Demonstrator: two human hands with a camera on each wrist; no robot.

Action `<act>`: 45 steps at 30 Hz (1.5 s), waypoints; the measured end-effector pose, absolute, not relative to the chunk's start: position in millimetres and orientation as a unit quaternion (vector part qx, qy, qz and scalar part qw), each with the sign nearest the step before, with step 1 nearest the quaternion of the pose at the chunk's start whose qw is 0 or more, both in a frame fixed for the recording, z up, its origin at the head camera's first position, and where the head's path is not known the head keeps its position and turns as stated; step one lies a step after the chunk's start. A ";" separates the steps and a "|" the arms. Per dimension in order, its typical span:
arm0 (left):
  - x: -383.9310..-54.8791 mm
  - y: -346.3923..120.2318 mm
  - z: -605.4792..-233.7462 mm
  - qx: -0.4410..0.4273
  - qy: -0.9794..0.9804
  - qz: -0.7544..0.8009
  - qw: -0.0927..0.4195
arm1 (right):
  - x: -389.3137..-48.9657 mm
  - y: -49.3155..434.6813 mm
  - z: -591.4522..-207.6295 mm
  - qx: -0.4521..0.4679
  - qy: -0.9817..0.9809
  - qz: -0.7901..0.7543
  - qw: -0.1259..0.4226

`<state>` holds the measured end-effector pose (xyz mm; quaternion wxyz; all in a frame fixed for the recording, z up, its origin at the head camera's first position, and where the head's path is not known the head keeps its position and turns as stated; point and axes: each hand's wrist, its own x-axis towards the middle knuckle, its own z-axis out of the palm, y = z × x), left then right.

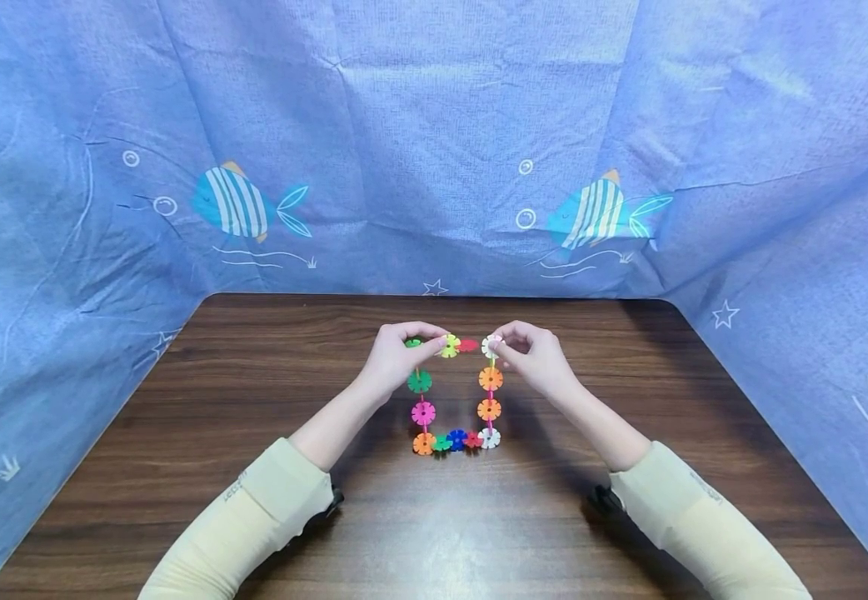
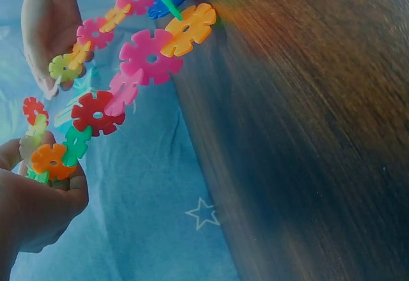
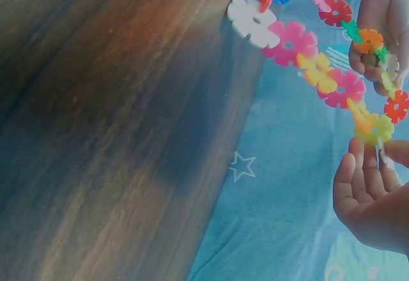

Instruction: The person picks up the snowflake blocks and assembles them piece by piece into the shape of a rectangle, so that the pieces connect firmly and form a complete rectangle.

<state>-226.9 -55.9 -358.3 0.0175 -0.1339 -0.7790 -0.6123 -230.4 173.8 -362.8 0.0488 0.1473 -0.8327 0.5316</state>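
Observation:
A chain of slotted flower-shaped plastic discs forms a near-square loop, held up over the table. My left hand [image 1: 392, 358] pinches its upper left corner, beside a yellow disc [image 1: 450, 346] with a red disc [image 1: 468, 345] at the end. With thumb and fingers, my right hand [image 1: 539, 360] pinches a white disc [image 1: 490, 347] at the upper right corner. In the left wrist view a gap separates the red end disc [image 2: 35, 110] from the right hand's end. Orange discs [image 1: 490, 379] run down the right side; a blue disc [image 1: 457, 440] sits in the bottom row.
A dark wood-grain table [image 1: 456, 533] lies beneath both forearms. Blue cloth [image 1: 434, 125] printed with fish and stars hangs behind it and at both sides. Dark objects [image 1: 605, 500] show beneath the sleeve cuffs.

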 end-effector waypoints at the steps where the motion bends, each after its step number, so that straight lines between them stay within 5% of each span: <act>1: -229.5 -56.3 -361.9 -0.135 -0.778 -0.614 0.020 | -232.4 174.9 -365.9 0.153 -0.833 0.529 0.059; 10: -229.0 -55.9 -360.3 -0.143 -0.777 -0.613 0.017 | -223.2 171.4 -361.0 0.207 -0.843 0.472 0.154; 16: -227.5 -53.6 -358.6 -0.150 -0.778 -0.610 0.006 | -219.7 168.7 -358.5 0.230 -0.837 0.469 0.162; 32: -221.4 -45.8 -354.6 -0.140 -0.784 -0.604 0.034 | -196.0 159.9 -325.0 0.190 -0.830 0.519 0.075; 45: -226.0 -48.0 -344.2 -0.230 -0.841 -0.484 0.072 | -217.7 173.5 -352.0 0.202 -0.813 0.542 0.064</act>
